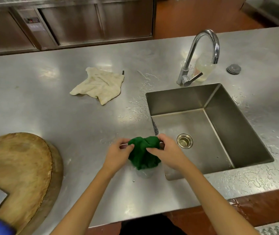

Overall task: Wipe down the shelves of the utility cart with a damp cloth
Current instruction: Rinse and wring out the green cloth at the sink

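A dark green cloth (143, 154) hangs bunched between both hands, just above the wet steel counter (77, 133) at the sink's left front corner. My left hand (118, 154) pinches its upper left edge. My right hand (166, 152) grips its upper right part. The cloth's lower end touches or nearly touches a small puddle on the counter. No utility cart is in view.
A steel sink (237, 119) with a drain strainer (185, 140) lies to the right, under a curved faucet (201, 55). A cream rag (99, 85) lies on the counter at the back. A round wooden chopping block (20, 168) with a cleaver sits front left. Water beads around the sink.
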Tool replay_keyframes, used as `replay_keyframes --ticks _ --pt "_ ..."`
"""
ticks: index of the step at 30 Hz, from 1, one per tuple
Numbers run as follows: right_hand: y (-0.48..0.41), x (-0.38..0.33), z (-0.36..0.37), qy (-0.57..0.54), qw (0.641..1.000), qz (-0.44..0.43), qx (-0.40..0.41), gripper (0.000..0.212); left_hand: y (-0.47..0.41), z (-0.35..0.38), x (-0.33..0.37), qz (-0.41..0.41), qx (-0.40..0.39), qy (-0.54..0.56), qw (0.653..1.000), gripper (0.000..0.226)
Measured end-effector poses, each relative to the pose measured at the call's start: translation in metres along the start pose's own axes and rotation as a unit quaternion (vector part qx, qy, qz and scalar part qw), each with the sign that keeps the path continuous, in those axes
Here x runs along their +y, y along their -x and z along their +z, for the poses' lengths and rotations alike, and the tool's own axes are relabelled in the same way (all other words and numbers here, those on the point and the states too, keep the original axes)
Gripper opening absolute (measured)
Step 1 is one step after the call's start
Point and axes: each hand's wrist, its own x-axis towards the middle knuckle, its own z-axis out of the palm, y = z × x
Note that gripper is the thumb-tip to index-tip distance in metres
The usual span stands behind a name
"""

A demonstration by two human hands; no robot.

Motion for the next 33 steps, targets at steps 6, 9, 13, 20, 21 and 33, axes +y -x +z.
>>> replay_keyframes --ticks 6,9,13,20,21,33 --pt "0.005 -0.053 -0.017 -0.064 0.993 -0.076 0.063 0.019 -0.001 -0.006 0.029 0.077 -0.154 0.009 0.985 0.092" --pt "0.009 -0.078 -0.03 -0.098 0.982 -0.132 0.092 0.021 -0.003 0.008 0.039 0.116 -0.189 -0.017 0.975 0.1" --pt "0.018 -0.112 -0.05 -0.126 0.964 -0.195 0.129 0.022 -0.004 0.034 0.058 0.153 -0.196 0.023 0.968 0.07" --pt "0.031 -0.144 -0.079 -0.088 0.95 -0.244 0.174 0.026 -0.021 0.081 0.097 0.095 -0.178 0.138 0.97 0.049" --pt "0.032 -0.144 -0.084 -0.089 0.948 -0.245 0.182 0.026 -0.024 0.087 0.102 0.082 -0.175 0.142 0.971 0.054" --pt "0.033 -0.058 -0.178 -0.197 0.912 -0.141 0.33 0.024 -0.048 0.131 0.158 0.125 -0.166 0.154 0.966 0.053"
